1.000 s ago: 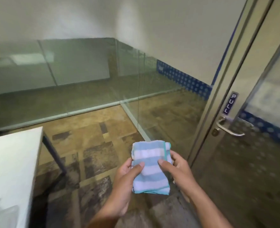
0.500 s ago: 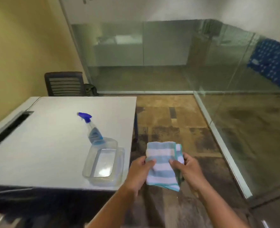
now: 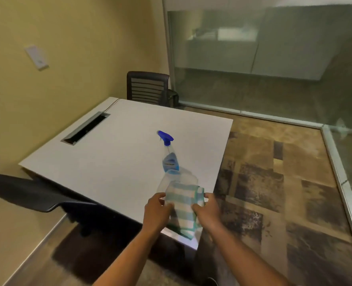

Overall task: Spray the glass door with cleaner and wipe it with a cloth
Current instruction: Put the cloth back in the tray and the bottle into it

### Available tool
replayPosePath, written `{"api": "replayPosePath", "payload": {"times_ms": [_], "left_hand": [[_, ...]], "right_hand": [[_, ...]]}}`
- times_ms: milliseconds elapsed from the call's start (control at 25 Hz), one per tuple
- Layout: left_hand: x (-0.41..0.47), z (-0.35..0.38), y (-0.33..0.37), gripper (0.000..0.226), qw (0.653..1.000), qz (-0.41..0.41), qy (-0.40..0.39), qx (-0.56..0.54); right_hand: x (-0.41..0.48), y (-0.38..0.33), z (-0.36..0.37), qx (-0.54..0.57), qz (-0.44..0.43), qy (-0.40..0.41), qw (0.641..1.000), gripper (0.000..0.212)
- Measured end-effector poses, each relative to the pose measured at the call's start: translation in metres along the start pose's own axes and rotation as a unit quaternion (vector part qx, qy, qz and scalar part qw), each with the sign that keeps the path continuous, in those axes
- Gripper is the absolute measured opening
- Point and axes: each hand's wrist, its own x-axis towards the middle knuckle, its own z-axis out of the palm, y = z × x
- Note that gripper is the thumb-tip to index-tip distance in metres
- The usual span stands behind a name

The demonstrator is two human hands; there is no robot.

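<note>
In a yellow-walled office, a white table (image 3: 109, 157) is carrying the spray bottle (image 3: 170, 159) at twelve o'clock from the folded striped cloth (image 3: 184, 205), which the left hand (image 3: 157, 211) and right hand (image 3: 207, 211) are both gripping by its sides, likely squaring it into a wiping pad, the glass door lying out of view.

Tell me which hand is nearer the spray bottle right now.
Left. The left hand grips the striped cloth almost straight below the spray bottle in the view; the right hand holds the cloth's other side, farther right.
</note>
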Motion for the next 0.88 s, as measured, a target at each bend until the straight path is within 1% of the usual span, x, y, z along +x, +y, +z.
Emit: {"api": "replayPosePath", "payload": {"times_ms": [80,120,200,280,360,480,520,600,680,760,800,880], "left_hand": [[0.025,0.000,0.005,0.037,0.999,0.000,0.016,0.045],[0.035,0.001,0.007,0.036,0.997,-0.001,0.017,0.070],[0.055,0.005,0.007,0.034,0.991,-0.004,0.019,0.131],[0.068,0.009,0.003,0.034,0.982,-0.006,0.012,0.190],[0.079,0.015,-0.003,0.033,0.968,-0.008,0.003,0.253],[0.089,0.020,-0.007,0.027,0.932,-0.008,-0.034,0.360],[0.093,0.021,-0.009,0.026,0.926,-0.006,-0.047,0.374],[0.099,0.022,-0.016,0.034,0.932,-0.008,-0.077,0.353],[0.102,0.022,-0.020,0.045,0.928,0.019,-0.105,0.357],[0.105,0.020,-0.024,0.046,0.903,0.074,-0.134,0.400],[0.105,0.018,-0.026,0.045,0.889,0.106,-0.151,0.420],[0.107,0.012,-0.036,0.050,0.860,0.171,-0.208,0.434]], "right_hand": [[0.021,-0.009,0.012,-0.032,-0.013,-0.023,0.999,0.057],[0.031,-0.011,0.018,-0.058,-0.021,-0.035,0.997,0.061],[0.049,-0.013,0.030,-0.122,-0.035,-0.049,0.991,0.062],[0.061,-0.009,0.037,-0.213,-0.039,-0.062,0.974,0.059],[0.070,0.000,0.039,-0.314,-0.049,-0.070,0.946,0.053],[0.082,0.010,0.042,-0.397,-0.096,-0.067,0.910,0.053],[0.087,0.013,0.044,-0.431,-0.121,-0.067,0.891,0.056],[0.096,0.018,0.051,-0.502,-0.163,-0.082,0.845,0.066],[0.099,0.025,0.057,-0.552,-0.178,-0.088,0.810,0.075],[0.100,0.027,0.062,-0.586,-0.182,-0.079,0.786,0.075],[0.099,0.027,0.065,-0.595,-0.189,-0.071,0.778,0.072],[0.093,0.026,0.070,-0.583,-0.220,-0.056,0.780,0.065]]}}
